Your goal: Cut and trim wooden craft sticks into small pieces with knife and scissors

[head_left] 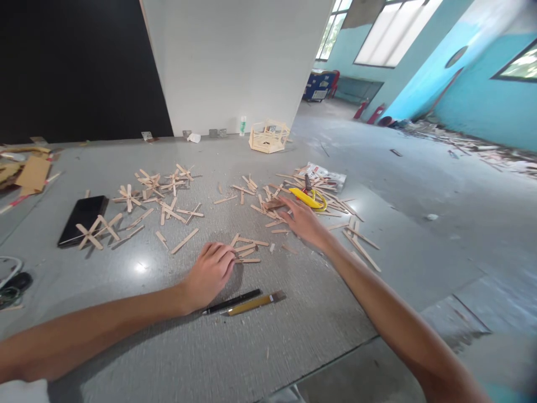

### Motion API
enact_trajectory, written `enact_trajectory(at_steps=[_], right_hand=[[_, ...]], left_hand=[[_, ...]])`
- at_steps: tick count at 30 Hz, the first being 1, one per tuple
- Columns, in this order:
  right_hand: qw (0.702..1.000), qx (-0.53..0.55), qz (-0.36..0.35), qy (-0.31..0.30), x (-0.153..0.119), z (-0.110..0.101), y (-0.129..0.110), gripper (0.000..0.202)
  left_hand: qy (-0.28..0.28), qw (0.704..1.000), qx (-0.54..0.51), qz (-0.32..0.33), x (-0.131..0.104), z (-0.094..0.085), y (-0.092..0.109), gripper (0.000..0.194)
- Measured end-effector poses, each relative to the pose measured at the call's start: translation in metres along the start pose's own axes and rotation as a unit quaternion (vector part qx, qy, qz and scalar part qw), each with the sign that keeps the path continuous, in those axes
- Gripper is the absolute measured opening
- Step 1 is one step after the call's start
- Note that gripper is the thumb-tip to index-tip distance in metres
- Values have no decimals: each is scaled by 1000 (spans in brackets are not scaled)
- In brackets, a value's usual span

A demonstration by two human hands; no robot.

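Note:
My left hand (213, 272) rests on the grey table with its fingers curled, its fingertips at the left ends of several small wooden sticks (249, 260). Whether it grips one of them is hidden. Further right and forward, my right hand (300, 219) reaches into a loose pile of sticks (335, 200), its fingers by a brown piece (274, 205). A yellow-handled tool (308, 198) lies on the pile just beyond that hand. Nearer the front edge, a black pen (235, 300) and a yellow-handled cutter (251, 305) lie side by side.
Crossed stick pieces (128, 197) spread over the left of the table (168, 352), around a black phone (81, 220). At the back are a glue tube (243, 126) and a wooden frame (269, 137). Cardboard (33, 173) lies far left, cables (14, 282) below it.

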State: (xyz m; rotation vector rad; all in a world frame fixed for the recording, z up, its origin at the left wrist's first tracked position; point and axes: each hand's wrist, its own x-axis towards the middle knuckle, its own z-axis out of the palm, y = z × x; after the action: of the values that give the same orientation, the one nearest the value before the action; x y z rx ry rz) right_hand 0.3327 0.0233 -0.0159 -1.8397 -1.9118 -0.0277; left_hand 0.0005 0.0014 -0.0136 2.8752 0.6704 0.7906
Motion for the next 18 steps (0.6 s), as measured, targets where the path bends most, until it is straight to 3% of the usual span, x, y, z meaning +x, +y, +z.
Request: enact_trajectory(at_steps=[4, 6, 14, 18], right_hand=[[994, -21, 80, 72, -2, -1, 8, 57], [992, -16, 95, 80, -2, -1, 10, 61], [995, 55, -73, -47, -3, 12, -30, 53], [989, 57, -102, -86, -9, 12, -44, 52]], left_hand=[[0, 1000, -4, -1, 0, 0, 0, 14], [1, 1000, -7, -4, 1, 0, -1, 14], [-7, 1000, -9, -5, 0, 0, -1, 12], [-9, 1000, -9, -10, 0, 0, 0, 14]])
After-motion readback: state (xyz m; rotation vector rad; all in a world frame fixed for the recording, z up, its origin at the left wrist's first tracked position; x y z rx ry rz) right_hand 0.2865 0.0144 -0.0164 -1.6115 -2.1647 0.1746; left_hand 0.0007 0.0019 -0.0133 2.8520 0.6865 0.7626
